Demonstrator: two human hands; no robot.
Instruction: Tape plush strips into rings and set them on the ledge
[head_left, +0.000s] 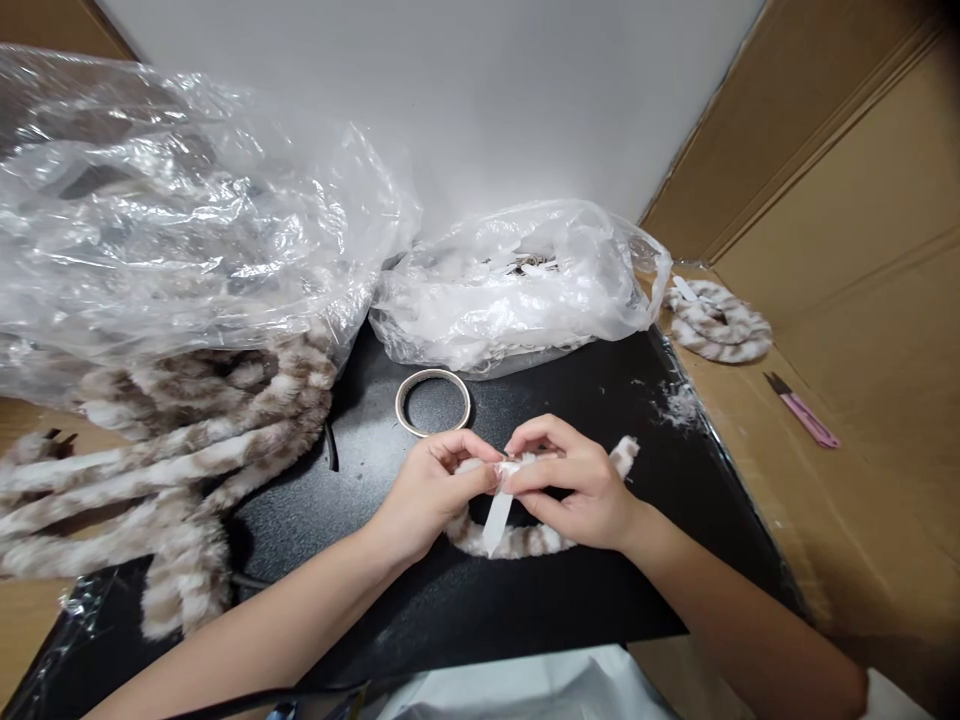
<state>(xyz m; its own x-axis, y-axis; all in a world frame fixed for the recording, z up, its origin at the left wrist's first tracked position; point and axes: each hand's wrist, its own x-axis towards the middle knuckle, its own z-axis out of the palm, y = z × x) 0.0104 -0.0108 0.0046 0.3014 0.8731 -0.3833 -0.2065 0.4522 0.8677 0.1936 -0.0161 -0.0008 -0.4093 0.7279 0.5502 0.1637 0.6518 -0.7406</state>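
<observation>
My left hand (442,485) and my right hand (574,480) meet over the black table, fingertips pinched together. Between them is a furry brown-and-white strip (517,543), curved into a loop, with one end sticking out past my right hand. A white tag (497,522) hangs down from where the fingers meet. My left fingers pinch the strip beside the tag's top; my right thumb and fingers press on it from the other side. The exact point of attachment is hidden by the fingertips.
A roll of tape (433,403) lies just beyond my hands. Furry strips (247,430) spill from a large plastic bag (187,220) at left. Another plastic bag (517,300) holds white tags. At right are a coiled furry strip (720,322), pink-handled snips (802,410) and cardboard (847,230).
</observation>
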